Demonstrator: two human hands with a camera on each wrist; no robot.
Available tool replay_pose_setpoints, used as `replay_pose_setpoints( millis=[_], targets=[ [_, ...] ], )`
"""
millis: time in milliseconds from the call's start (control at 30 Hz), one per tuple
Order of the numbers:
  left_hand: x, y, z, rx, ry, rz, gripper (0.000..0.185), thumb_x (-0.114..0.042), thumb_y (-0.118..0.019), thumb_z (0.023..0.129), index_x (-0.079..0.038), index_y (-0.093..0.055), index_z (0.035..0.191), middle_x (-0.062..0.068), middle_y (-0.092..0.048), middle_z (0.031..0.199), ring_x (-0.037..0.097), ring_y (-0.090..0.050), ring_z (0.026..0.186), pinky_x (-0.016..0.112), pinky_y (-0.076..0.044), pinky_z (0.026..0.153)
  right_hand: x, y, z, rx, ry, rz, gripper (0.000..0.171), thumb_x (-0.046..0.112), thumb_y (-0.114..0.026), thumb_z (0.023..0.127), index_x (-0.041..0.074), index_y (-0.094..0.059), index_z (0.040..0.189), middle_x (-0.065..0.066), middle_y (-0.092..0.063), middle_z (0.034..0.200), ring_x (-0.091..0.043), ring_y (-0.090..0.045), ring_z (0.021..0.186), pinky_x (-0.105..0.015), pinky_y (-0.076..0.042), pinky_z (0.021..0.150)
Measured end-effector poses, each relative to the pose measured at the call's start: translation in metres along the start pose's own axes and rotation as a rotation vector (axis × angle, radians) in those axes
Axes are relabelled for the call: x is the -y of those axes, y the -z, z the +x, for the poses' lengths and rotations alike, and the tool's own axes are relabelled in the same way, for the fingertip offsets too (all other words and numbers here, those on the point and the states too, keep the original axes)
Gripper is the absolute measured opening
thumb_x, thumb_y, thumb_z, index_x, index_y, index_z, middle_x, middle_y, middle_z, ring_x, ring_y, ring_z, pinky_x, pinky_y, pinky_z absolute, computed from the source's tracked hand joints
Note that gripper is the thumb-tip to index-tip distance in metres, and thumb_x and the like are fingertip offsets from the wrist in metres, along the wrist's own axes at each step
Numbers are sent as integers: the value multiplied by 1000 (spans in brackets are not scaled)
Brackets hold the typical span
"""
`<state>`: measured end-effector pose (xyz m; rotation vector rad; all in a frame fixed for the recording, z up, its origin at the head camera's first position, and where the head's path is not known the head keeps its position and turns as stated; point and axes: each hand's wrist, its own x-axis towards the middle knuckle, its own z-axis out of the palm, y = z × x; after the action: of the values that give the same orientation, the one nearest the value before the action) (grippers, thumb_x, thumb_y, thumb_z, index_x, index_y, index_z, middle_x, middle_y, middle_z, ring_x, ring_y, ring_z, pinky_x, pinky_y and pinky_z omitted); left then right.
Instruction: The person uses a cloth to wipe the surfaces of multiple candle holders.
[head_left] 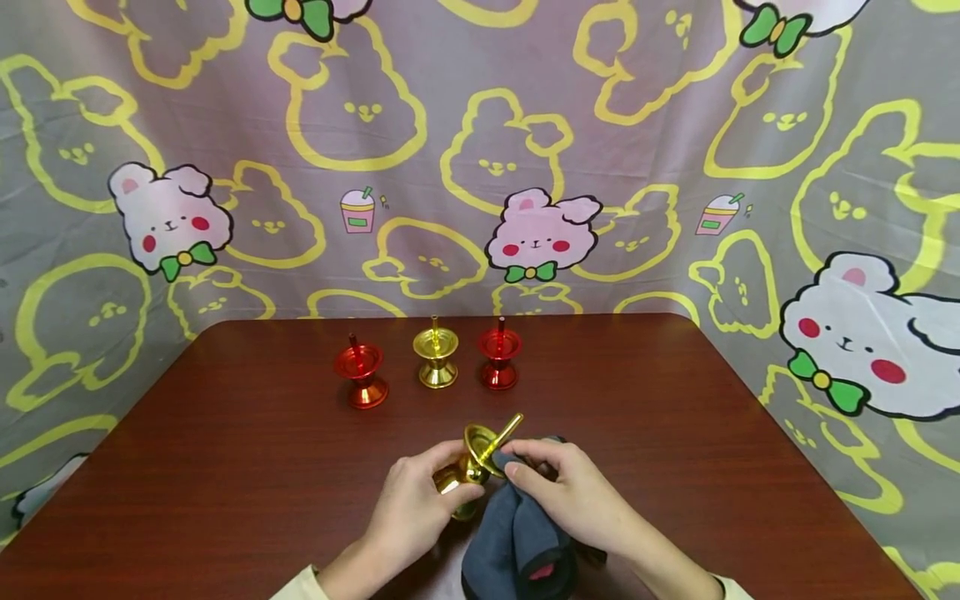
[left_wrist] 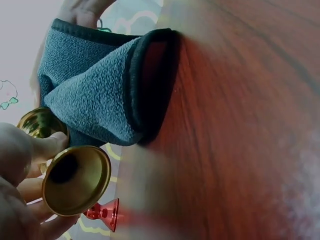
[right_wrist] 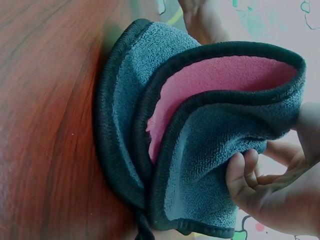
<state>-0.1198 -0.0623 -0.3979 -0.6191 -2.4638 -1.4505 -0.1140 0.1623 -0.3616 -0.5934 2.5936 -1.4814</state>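
Note:
My left hand (head_left: 408, 504) grips a shiny gold candle holder (head_left: 474, 472) by its stem and base, tilted so its spike points up and right. In the left wrist view the hollow underside of its base (left_wrist: 77, 181) faces the camera. My right hand (head_left: 573, 496) pinches a grey-blue cloth (head_left: 504, 537) with dark edging against the holder's dish, beside the spike. The cloth hangs in folds below the fingers, down to the table. Its pink inner side (right_wrist: 220, 75) shows in the right wrist view.
Toward the back of the brown wooden table (head_left: 240, 467) stand a red candle holder (head_left: 362, 372), a gold candle holder (head_left: 437, 357) and another red candle holder (head_left: 499, 358), all upright. A cartoon-printed curtain (head_left: 450, 167) hangs behind and beside the table.

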Motion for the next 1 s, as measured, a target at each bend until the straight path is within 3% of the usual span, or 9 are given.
replay_pose_setpoints(
  millis=[133,333,533,667,867,1000],
  targets=[
    [-1,1,3,-2,14,67,45,-10,-91,72,-16,-73,113,-8,-75,96,5,-68,86,26,-55,72,-2,0,0,8,1,15,29,32,-63,100,16,-71,123,5,-67,98,-14,-57,81,-27,-47,70],
    [2,8,10,125,66,-105,42,-12,-89,75,-9,-72,114,-4,-70,99,11,-65,87,27,-54,76,-4,1,-1,4,3,54,26,29,-63,100,15,-71,121,3,-67,95,-16,-57,82,-28,-47,70],
    [10,16,9,245,3,-317,23,-11,-76,90,-3,-73,111,9,-66,109,16,-66,93,28,-55,80,-6,-2,-2,10,-2,133,24,24,-64,100,13,-72,119,-1,-69,102,-17,-60,88,-27,-49,74],
    [14,19,11,294,-34,-353,20,-10,-68,96,-1,-71,114,11,-68,108,15,-67,91,29,-55,77,-6,-3,-2,-1,7,149,23,23,-64,100,13,-73,119,-1,-70,103,-17,-61,89,-27,-50,75],
    [17,22,14,398,43,-433,27,-10,-66,97,1,-64,122,11,-72,108,17,-68,95,29,-54,82,-6,-3,-2,18,7,166,23,22,-63,100,13,-72,120,-2,-69,106,-18,-61,91,-27,-50,77],
    [19,22,14,425,54,-450,27,-11,-67,97,2,-63,121,11,-72,108,18,-69,95,29,-55,83,-5,-4,-2,22,7,164,22,22,-63,100,13,-72,119,-1,-69,108,-18,-61,95,-27,-49,80]
  ],
)
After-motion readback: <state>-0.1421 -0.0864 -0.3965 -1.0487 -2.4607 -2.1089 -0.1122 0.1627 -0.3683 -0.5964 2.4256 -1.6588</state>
